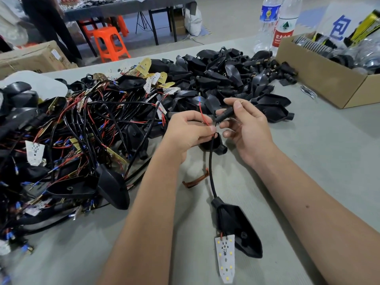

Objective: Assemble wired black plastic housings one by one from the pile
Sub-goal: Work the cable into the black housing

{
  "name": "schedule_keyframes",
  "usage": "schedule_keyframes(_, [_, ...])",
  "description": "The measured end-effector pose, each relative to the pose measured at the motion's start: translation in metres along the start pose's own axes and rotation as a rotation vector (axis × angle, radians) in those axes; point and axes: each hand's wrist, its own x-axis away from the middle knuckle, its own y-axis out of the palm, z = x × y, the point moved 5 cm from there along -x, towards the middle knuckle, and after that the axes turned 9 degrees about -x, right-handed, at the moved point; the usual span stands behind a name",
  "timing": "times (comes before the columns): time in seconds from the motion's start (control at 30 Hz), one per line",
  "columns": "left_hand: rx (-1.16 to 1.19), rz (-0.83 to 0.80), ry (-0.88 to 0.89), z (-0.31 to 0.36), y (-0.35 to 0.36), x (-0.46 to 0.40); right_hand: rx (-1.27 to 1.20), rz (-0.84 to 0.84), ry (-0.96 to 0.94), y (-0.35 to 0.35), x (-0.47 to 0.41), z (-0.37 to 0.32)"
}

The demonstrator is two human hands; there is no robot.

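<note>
housing (240, 227): on the table nearest, LED board (225, 258) hanging out, cable running up to both hands
left hand (189, 128): pinches red wire (203, 116) at cable end; keep it taut
right hand (244, 124): fingers curled on black connector (226, 114); likely next, align bore, thread wire straight
pile (82, 130): left, untouched

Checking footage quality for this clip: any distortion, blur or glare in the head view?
Head view: wide-angle bending curves the table edge and splays the forearms; lighting is soft and even with faint shadows; both hands, left and right, are fairly sharp; the water bottles and far background look softer; no strong glare.
</note>
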Motion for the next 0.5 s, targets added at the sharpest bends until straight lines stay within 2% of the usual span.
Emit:
schedule_keyframes(0.13, [0.046, 0.032, 0.012, 0.002, -0.001, -0.004, 0.040, -0.001, 0.001, 0.003, 0.003, -0.002])
schedule_keyframes(0.27, [0.323, 0.042, 0.063, 0.009, -0.010, -0.008, 0.055, -0.016, -0.010, 0.004, 0.003, -0.003])
schedule_keyframes(0.33, [0.365, 0.052, 0.085, 0.010, -0.014, -0.008, 0.033, -0.005, -0.007, 0.004, 0.004, -0.004])
schedule_keyframes(0.4, [0.300, 0.067, 0.084, 0.010, -0.016, -0.008, -0.022, 0.041, 0.012, 0.002, 0.004, -0.004])
schedule_keyframes(0.5, [0.058, 0.069, 0.036, 0.006, -0.018, -0.008, -0.134, 0.099, 0.053, -0.002, 0.002, -0.003])
